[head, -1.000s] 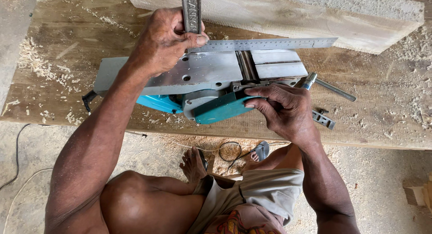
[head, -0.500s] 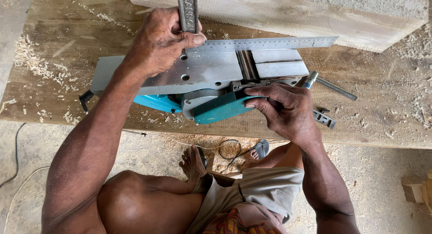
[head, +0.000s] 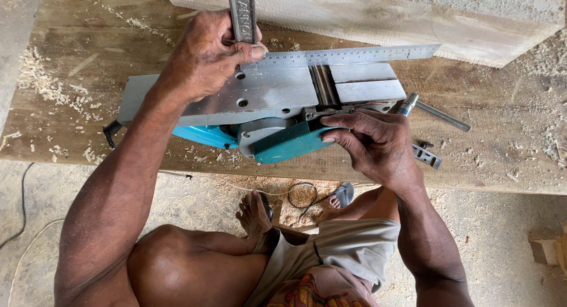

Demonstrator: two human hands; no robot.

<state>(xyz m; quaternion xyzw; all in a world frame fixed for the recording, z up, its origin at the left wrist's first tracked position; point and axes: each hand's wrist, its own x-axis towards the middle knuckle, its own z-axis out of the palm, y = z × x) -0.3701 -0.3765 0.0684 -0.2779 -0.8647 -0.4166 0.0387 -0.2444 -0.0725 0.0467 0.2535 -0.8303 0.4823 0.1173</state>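
Your left hand (head: 207, 56) is closed around the upright metal stock of a try square (head: 243, 14), thumb pressed against its right face, at the far left of the work. The square's steel blade (head: 348, 56) runs from that hand to the right, lying along the far edge of the planer's sole.

The electric planer (head: 260, 103) lies upturned on the wooden table (head: 71, 118), its grey metal sole (head: 266, 91) facing you and its teal body (head: 283, 144) on the near side. The cutter slot (head: 323, 85) crosses the sole right of centre, between a long plate on the left and a shorter plate on the right.

Your right hand (head: 372, 144) rests on the near right part of the planer. Its fingers are curled and pressed together, the fingertips (head: 331, 130) touching the teal housing just below the cutter slot. Whether they pinch a small part there cannot be told.

A metal socket wrench (head: 434, 114) lies on the table just right of the planer, near your right hand. A small flat metal piece (head: 426, 156) lies just nearer than it. A thick pale timber plank (head: 413, 17) lies across the far side of the table. Wood shavings (head: 47, 82) are scattered on the left part of the table.
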